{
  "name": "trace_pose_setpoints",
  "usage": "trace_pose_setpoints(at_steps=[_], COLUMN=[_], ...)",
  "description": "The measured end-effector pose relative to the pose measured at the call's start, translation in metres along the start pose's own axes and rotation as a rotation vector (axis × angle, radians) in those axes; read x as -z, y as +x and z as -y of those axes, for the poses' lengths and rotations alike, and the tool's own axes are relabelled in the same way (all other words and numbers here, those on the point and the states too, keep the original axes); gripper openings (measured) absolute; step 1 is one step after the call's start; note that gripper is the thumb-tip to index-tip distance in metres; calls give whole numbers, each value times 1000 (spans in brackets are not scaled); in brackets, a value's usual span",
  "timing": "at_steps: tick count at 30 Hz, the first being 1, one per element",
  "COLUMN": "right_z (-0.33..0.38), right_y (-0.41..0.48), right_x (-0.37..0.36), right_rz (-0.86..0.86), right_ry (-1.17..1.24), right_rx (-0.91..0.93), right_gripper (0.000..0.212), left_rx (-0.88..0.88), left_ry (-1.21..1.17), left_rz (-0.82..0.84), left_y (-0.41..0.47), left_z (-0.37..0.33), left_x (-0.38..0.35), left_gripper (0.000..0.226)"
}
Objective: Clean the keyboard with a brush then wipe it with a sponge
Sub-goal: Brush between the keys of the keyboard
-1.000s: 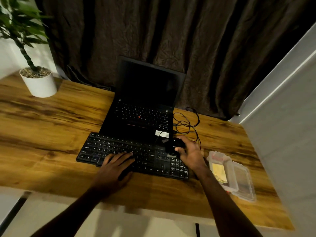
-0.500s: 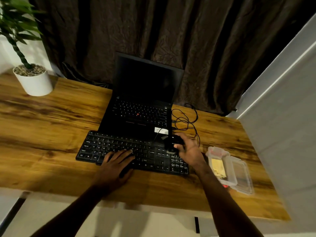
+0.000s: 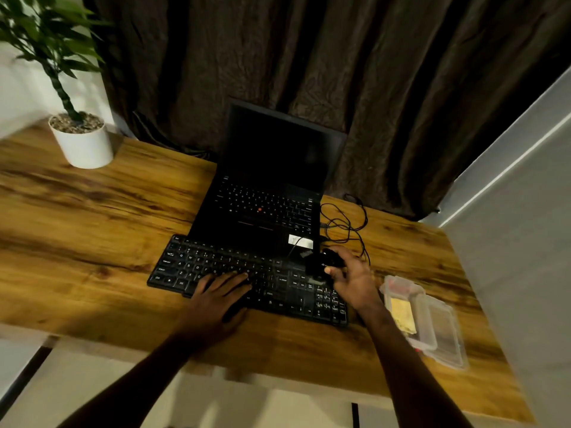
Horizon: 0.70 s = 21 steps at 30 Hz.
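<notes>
A black keyboard (image 3: pixel 216 264) lies on the wooden worktop (image 3: pixel 92 227); the left hand (image 3: pixel 216 299) rests flat on its middle keys, and the right hand (image 3: pixel 352 279) grips a black brush (image 3: pixel 321 264) over its right part. Behind the keyboard stands an open laptop (image 3: pixel 265 211), a tangled cable (image 3: pixel 346 223) behind its right end. Right of the keyboard lies a clear container (image 3: pixel 423 307) holding a yellow sponge (image 3: pixel 401 315).

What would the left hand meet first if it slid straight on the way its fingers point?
Probably the front edge of the laptop, near its white sticker: the left hand lies flat on the keyboard, fingers aimed away and rightward across the keys. Depth is uncertain.
</notes>
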State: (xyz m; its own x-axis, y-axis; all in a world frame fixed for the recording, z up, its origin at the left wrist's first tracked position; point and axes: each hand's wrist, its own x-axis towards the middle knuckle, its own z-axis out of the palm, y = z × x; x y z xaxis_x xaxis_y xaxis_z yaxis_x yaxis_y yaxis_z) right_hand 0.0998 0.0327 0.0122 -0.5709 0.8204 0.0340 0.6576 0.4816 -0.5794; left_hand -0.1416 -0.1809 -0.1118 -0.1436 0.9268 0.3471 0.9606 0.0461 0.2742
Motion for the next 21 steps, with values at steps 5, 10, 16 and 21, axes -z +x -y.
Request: trace_pose_setpoints(at_steps=[5,10,16,21], right_z=[29,18,-8,29], right_y=[8,7,1,1], right_x=[-26,-16,-4,-16], right_rz=[108,112,50,112], right_ry=[62,61,38,58], right_rx=[28,13,19,45], right_gripper=[46,45,48,42], left_rx=[-2,-12,8,6], left_ry=[20,20,-7,19], left_rz=[10,2,17,14], left_y=[0,0,1,1], left_z=[1,1,-1,0], left_x=[-2,-1,0,1], left_gripper=[49,49,49,49])
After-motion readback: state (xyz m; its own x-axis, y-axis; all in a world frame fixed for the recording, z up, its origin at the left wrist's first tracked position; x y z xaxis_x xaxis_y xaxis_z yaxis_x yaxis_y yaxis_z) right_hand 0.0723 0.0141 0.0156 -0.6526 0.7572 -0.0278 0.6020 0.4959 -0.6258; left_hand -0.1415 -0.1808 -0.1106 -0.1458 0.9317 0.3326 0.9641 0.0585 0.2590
